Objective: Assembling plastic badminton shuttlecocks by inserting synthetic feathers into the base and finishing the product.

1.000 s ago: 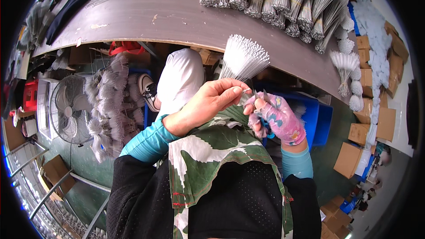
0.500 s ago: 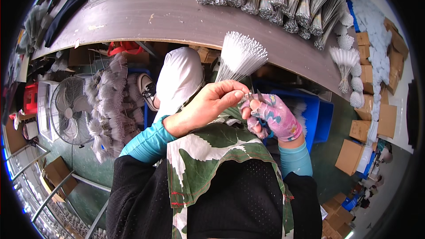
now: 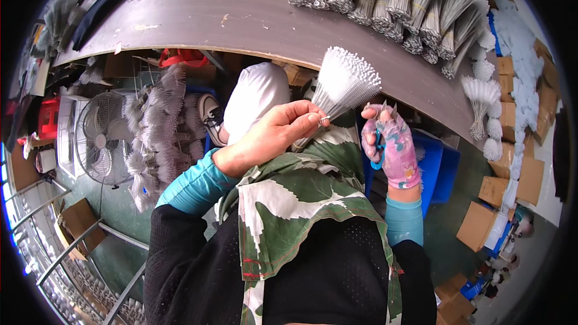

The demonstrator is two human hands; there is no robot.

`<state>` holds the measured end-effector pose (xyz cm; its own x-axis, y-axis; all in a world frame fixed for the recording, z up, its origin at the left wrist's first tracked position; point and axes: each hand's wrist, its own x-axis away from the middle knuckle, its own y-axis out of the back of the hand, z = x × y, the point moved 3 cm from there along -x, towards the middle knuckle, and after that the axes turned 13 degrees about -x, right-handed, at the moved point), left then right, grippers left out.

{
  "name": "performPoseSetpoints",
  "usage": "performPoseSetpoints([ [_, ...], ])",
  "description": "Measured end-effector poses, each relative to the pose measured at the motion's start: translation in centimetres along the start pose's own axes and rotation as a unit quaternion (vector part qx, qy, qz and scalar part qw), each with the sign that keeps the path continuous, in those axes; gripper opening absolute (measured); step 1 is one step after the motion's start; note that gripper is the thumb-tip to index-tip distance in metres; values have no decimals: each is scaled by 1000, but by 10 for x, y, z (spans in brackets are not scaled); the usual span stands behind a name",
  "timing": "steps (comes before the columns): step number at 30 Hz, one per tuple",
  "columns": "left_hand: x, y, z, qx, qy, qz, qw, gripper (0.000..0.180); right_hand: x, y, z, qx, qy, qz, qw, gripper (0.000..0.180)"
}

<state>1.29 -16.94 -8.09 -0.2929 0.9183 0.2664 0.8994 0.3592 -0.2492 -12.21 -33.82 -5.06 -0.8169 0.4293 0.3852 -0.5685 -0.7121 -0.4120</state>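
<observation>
My left hand [image 3: 278, 133], bare, pinches a small pale wire-like piece [image 3: 325, 120] between thumb and forefinger. Just behind these fingers a bundle of thin wire brushes [image 3: 347, 78] fans out, white bristle ends toward the table. Its stems run down behind my left hand to my lap. To the right and apart from the bundle, my right hand [image 3: 392, 155] wears a pink patterned fingerless glove. It is closed round a small cutting tool with blue handles [image 3: 379, 144]; pointed metal tips stick up by the fingertips. Much of the tool is hidden by the glove.
Several banded bundles of wire brushes [image 3: 403, 0] lie on the table [image 3: 241, 33]. A blue bin [image 3: 444, 171] stands below its edge at right. On the left are a fan [image 3: 103, 139], hanging brush bundles [image 3: 158, 126] and another person's white-clad knee [image 3: 256, 93].
My right hand has drawn away rightward from my left hand, taking the cutting tool along. The left hand stays near the brush bundle, still pinching. The whole view has shifted slightly.
</observation>
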Motion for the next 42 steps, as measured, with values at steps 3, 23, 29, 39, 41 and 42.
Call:
performPoseSetpoints([
  [3, -2, 35, -31, -183, -98, -74, 975, 19, -2, 5, 2, 54, -14, -13, 998, 22],
  [23, -79, 85, -19, -475, -229, -220, 820, 14, -129, -39, 58, 338, 109, 119, 927, 16],
  [29, -79, 52, 12, -147, -108, -223, 958, 18, -152, -46, 46, 468, 81, 166, 864, 17],
  [39, -39, 206, -34, -669, -175, -414, 592, 13, -141, -42, 39, 452, 160, 157, 864, 15],
  [41, -48, 221, -42, -677, -172, -397, 595, 13, -140, -44, 41, 470, 171, 168, 850, 16],
  [42, -58, 226, -44, -679, -169, -374, 609, 13, -139, -45, 43, 468, 179, 167, 849, 16],
])
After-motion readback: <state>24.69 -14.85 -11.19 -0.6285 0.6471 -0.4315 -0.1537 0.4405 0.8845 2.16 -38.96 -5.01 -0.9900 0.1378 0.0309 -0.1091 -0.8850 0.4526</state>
